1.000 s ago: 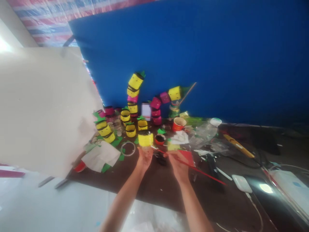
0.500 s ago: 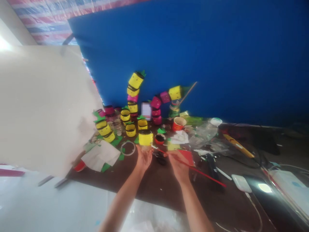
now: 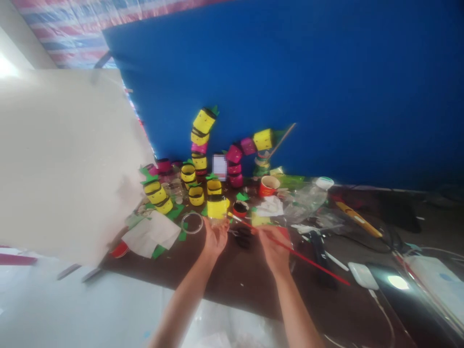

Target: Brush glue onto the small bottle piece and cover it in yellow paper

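My left hand (image 3: 216,239) is closed around the lower end of a yellow cup (image 3: 216,208) with a dark top band and a see-through bottom. My right hand (image 3: 273,246) grips a red-handled paintbrush (image 3: 314,265), whose long handle slants down to the right. The brush tip lies close to the cup's lower right side; contact is too blurred to tell. Just right of the cup stands a small red pot (image 3: 240,209) with dark contents. Black scissors (image 3: 242,238) lie between my hands.
Yellow and magenta cups form two curved stacks (image 3: 200,135) at the blue backdrop (image 3: 308,82). White paper (image 3: 152,234) and a clear tape ring (image 3: 192,223) lie at left. On the right are a red paper cup (image 3: 268,187), a yellow utility knife (image 3: 358,220) and a white charger case (image 3: 363,275).
My right hand and the paintbrush have shifted slightly right and down. The cup in my left hand has turned a little. Things on the table stay put.
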`<action>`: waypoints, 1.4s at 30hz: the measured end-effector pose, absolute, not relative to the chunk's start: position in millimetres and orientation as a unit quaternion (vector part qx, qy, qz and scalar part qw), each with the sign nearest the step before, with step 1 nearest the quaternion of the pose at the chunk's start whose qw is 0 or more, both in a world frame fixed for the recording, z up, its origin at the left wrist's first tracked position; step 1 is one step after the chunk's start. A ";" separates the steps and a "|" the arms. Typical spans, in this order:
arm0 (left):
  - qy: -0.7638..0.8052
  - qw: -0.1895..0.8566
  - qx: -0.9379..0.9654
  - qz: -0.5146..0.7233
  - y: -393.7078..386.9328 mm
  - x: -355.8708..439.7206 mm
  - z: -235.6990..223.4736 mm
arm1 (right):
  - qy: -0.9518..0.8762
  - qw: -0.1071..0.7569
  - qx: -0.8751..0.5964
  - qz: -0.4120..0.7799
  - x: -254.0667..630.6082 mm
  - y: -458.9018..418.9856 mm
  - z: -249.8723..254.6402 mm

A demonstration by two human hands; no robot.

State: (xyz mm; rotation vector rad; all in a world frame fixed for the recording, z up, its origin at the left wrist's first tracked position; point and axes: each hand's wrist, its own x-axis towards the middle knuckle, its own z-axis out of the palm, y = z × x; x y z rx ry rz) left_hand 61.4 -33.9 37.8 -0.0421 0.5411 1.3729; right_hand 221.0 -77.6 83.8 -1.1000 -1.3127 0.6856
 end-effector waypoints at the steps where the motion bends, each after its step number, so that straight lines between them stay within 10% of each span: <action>1: 0.248 0.741 -0.018 0.624 -33.1 61.5 35.3 | -0.555 0.611 -0.482 0.293 223.3 -76.8 83.4; 42: 0.215 0.731 0.011 0.648 -34.1 65.6 35.3 | -0.527 0.618 -0.513 0.278 214.4 -74.5 78.8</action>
